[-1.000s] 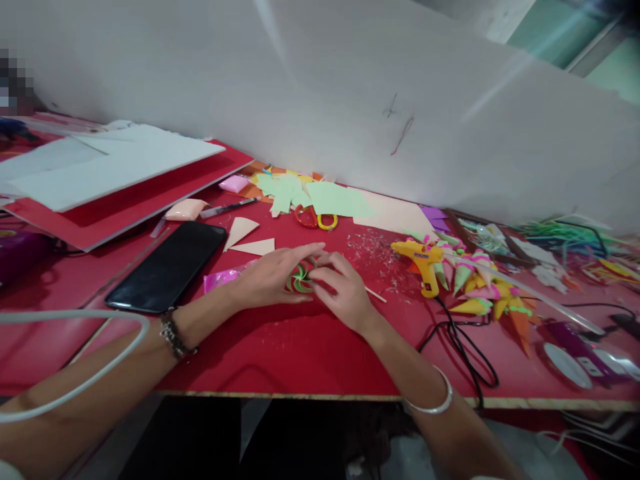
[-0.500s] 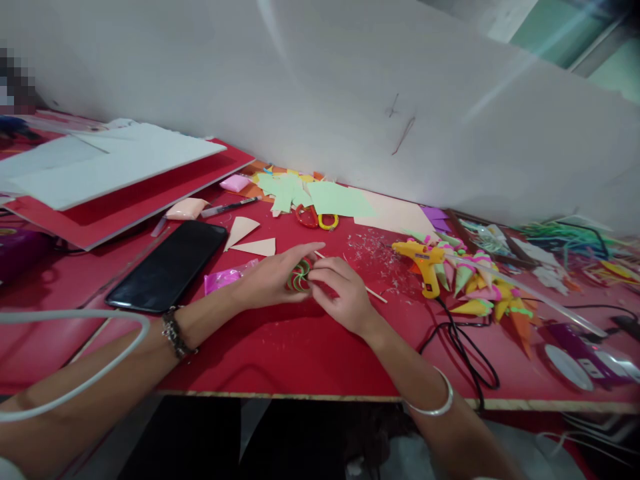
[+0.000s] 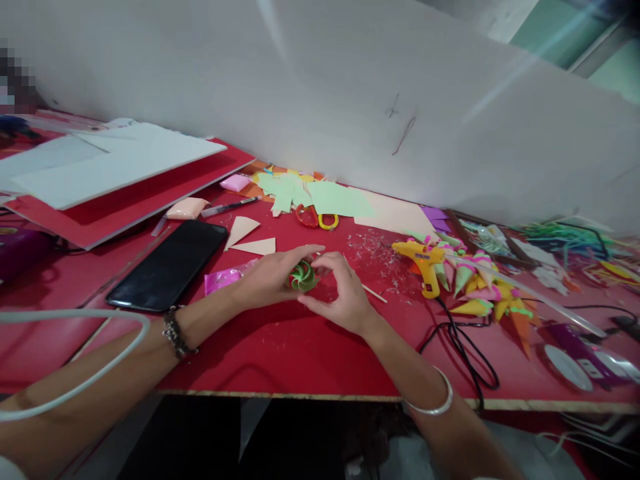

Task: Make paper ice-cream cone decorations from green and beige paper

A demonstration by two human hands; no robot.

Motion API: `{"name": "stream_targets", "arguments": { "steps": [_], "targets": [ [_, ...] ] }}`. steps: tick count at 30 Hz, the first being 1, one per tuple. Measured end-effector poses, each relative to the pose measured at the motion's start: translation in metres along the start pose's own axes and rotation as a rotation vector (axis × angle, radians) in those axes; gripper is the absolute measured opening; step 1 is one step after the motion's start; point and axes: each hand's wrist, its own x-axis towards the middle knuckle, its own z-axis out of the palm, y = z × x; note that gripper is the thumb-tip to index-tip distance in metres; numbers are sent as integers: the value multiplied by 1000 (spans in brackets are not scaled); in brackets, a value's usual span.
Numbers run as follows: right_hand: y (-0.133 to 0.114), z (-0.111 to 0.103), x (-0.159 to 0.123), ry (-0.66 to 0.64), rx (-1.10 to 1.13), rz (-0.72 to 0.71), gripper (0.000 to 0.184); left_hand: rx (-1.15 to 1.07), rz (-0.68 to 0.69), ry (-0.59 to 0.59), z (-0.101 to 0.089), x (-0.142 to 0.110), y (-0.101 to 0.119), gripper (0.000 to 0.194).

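Observation:
A small green piece of curved, swirled strips (image 3: pixel 303 276), like a spiral rosette, is between my hands above the red table (image 3: pixel 300 360). My left hand (image 3: pixel 270 275) curls round its left side, the fingers hiding part of it. My right hand (image 3: pixel 345 297) is bent in a C-shape at its right side, with the thumb by the lower edge and fingertips by the upper edge. A thin pale stick (image 3: pixel 375 293) lies behind my right hand. Two cream paper wedges (image 3: pixel 253 247) and a pink plastic packet (image 3: pixel 220 281) lie beyond my left hand.
A black phone (image 3: pixel 167 267) lies at left, below stacked boards (image 3: pixel 125 163). Red and yellow scissor handles (image 3: pixel 317 219) lie by green paper sheets (image 3: pixel 340 200). At right are a yellow glue gun (image 3: pixel 425 263), its black cord (image 3: pixel 460 347) and several colourful cones (image 3: pixel 480 287).
My right hand's fingers and thumb have spread wider apart around the green piece. The piece has turned, and its swirl shows more fully. My left hand has barely moved.

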Motion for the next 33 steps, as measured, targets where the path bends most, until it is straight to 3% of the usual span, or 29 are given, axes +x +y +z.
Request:
{"name": "stream_targets", "arguments": {
  "steps": [13,19,28,33],
  "targets": [
    [-1,2,-1,-130,-88,58,38,-62,56,-49,4,1,5,76],
    [-1,-1,-1,-106,-107,4,30,-117,81,-53,5,1,5,76],
    [1,1,-1,-89,-82,7,31,-26,-9,-131,3,1,7,77],
    [0,-1,0,-96,-61,9,36,-70,13,-109,2,1,6,78]
  ]
}}
